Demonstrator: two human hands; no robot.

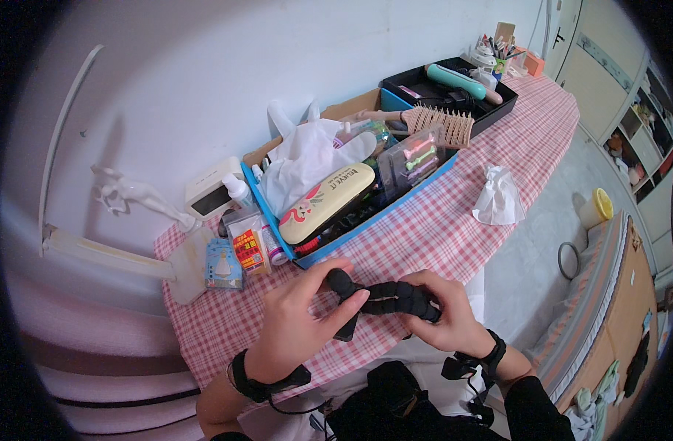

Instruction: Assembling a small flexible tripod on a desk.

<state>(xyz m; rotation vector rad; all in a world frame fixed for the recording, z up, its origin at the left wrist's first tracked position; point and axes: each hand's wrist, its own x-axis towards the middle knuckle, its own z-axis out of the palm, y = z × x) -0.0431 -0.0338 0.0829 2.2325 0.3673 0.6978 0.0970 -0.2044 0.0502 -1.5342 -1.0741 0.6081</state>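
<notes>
Both hands hold a black, bumpy, segmented object (pixel 392 298) above the near part of the checked tablecloth; its kind is hard to make out. It has a rounded knob at its left end and a dark flat piece hanging beneath. My left hand (pixel 303 305) is closed round the knob, thumb on the near side. My right hand (pixel 447 312) grips the other end, fingers curled over the top. Just beyond the hands stands a blue-edged box (pixel 417 192) with a cream glasses case (pixel 328 202), a white glove (pixel 305 158) and a paddle hairbrush (pixel 438 123) on top.
Left of the box are a small blue card box (pixel 223 263), an orange packet (pixel 250 252), a white clock (pixel 210 189) and a white lamp arm (pixel 105 253). A crumpled white tissue (pixel 498 197) lies to the right. Farther back is a black tray (pixel 507 103).
</notes>
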